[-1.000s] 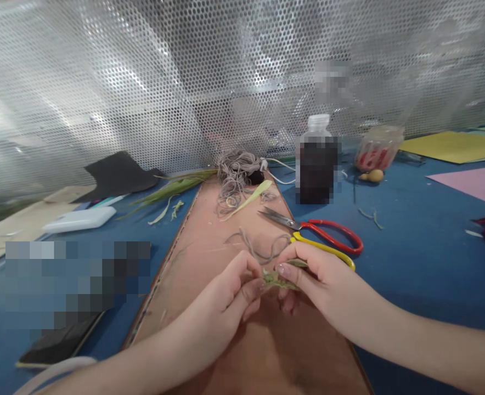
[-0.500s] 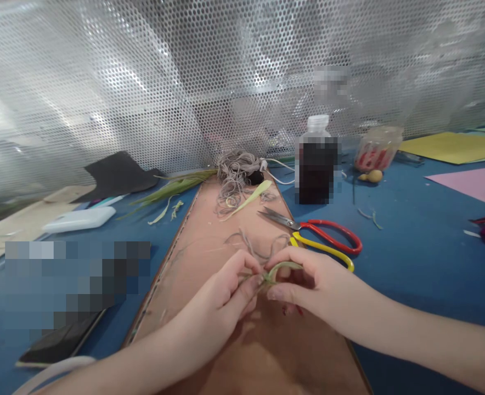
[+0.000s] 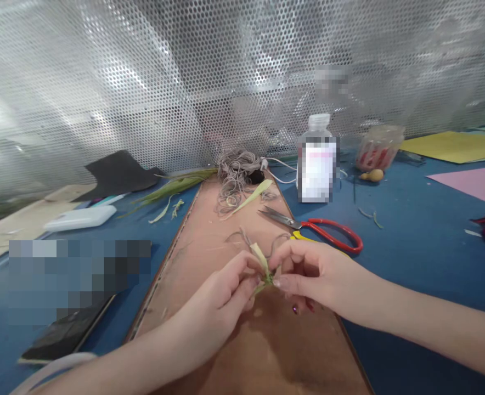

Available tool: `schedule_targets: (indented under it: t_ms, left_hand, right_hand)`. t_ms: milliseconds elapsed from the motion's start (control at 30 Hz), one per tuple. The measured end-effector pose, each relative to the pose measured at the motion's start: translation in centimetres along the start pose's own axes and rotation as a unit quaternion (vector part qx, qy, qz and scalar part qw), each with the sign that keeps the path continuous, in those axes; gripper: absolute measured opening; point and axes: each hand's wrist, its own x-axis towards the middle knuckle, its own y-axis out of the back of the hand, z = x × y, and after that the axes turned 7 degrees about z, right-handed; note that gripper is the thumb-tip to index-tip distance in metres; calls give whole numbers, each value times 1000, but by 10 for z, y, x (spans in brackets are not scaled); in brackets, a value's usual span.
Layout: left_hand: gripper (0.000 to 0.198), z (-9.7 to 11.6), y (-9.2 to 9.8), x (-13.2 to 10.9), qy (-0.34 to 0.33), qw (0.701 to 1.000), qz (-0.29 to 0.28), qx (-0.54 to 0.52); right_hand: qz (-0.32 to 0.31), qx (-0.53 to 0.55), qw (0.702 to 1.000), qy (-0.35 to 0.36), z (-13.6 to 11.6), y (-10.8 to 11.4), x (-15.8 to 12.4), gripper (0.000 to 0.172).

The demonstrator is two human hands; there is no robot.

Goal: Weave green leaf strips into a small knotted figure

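Note:
My left hand [image 3: 232,285] pinches a small green leaf strip [image 3: 260,258] near the middle of the brown board [image 3: 209,258]. From the other side, my right hand [image 3: 308,269] also pinches the strip, its thumb and forefinger close to a small green knot or fold. The pale end of the strip points up and away between the hands. Grey cord [image 3: 242,236] lies just beyond my fingers; I cannot tell whether it is joined to the strip. Scissors [image 3: 333,233] with red and yellow handles lie past my right hand, which partly covers the yellow one.
A tangle of grey cord [image 3: 240,170] and a pale leaf piece [image 3: 253,197] lie at the board's far end. Behind stand a bottle [image 3: 320,131] and a clear tub [image 3: 379,148]. Left are long green leaves [image 3: 176,186], a white case [image 3: 82,218] and a dark phone-like slab [image 3: 69,329].
The strip, earlier looped toward my right hand, now stands with its pale end pointing away from me. My right fingers have shifted slightly and curled closer to the knot. My left hand stays nearly still.

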Motion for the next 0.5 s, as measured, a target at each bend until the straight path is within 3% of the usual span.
schedule_targets:
  t_ms: [133,333,500]
  left_hand:
    - [16,2,2,0,-41,995,15,84]
    - [16,-1,3,-1,-44,988,31,144]
    - [16,-1,6,-1,-51,984,18,169]
  right_hand:
    - [-11,13,1000,-25,-4,3,1,14]
    - [-3,17,999,-28,-4,4,1,16]
    - [-31,-42,997,60,0,7,2,11]
